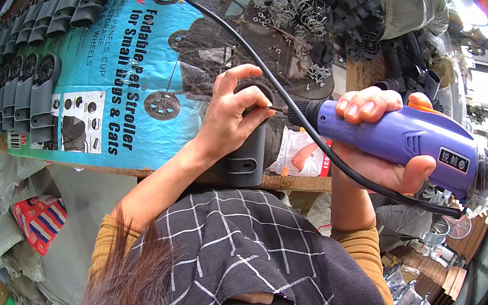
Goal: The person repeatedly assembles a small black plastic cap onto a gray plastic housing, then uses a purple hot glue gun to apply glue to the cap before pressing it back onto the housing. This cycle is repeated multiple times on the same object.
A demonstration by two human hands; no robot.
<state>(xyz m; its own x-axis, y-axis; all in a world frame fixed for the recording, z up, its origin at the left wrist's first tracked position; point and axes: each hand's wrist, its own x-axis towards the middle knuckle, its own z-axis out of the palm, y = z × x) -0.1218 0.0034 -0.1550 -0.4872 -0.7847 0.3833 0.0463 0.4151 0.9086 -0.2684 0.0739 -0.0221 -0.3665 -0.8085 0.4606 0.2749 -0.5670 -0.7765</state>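
Head view: a purple electric screwdriver with a black nose (407, 142) is gripped in the right hand (376, 166), its fingers wrapped over the barrel and its thumb pressed along the lower side. The tool is pointed leftward, and its slim metal bit (278, 110) is pinched near the tip between the thumb and forefinger of the left hand (229, 111); whether a screw is also held cannot be told. Below these fingertips, at the near edge of the wooden workbench (298, 184), a long dark-grey plastic part (248, 156) is placed, partly hidden by the left hand. The screwdriver's nose is crossed by a thick black cable (228, 29). To the left, grey plastic wheel brackets (44, 94) are lined up in two rows on a blue printed sheet (85, 81).
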